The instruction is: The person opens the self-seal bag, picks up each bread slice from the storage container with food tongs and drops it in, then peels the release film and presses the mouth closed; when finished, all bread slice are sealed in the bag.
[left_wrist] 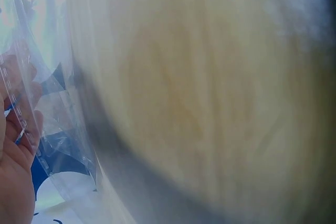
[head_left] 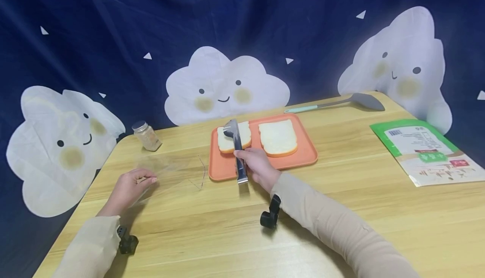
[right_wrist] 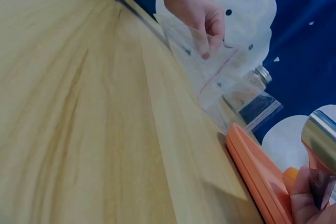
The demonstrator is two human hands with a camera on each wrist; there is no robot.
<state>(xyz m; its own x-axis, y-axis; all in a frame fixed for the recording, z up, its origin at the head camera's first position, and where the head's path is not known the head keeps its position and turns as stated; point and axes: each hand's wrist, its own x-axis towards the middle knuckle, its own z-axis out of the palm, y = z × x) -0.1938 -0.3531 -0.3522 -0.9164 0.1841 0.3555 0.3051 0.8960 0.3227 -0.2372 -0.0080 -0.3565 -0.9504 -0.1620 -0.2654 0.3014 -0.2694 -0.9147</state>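
Between the thumb and fingers of my left hand (head_left: 132, 187) is pinched a clear plastic zip bag (head_left: 182, 172), spread out above the table's left half. In the right wrist view this bag (right_wrist: 210, 80) hangs from the fingertips. My right hand (head_left: 261, 166) grips metal food tongs (head_left: 238, 141) by the handle. Their head lies over the left bread slice (head_left: 224, 144) on the orange tray (head_left: 219, 168); whether they clamp the slice I cannot tell. A second bread slice (head_left: 278, 137) rests flat on the tray's right side.
A small spice jar (head_left: 147, 135) stands at the table's back left. Behind the tray lies a grey turner (head_left: 352, 101) with a pale green handle. A green and white food pouch (head_left: 428, 153) lies at the right. A dark blue cloud-patterned curtain (head_left: 151, 17) hangs behind the table.
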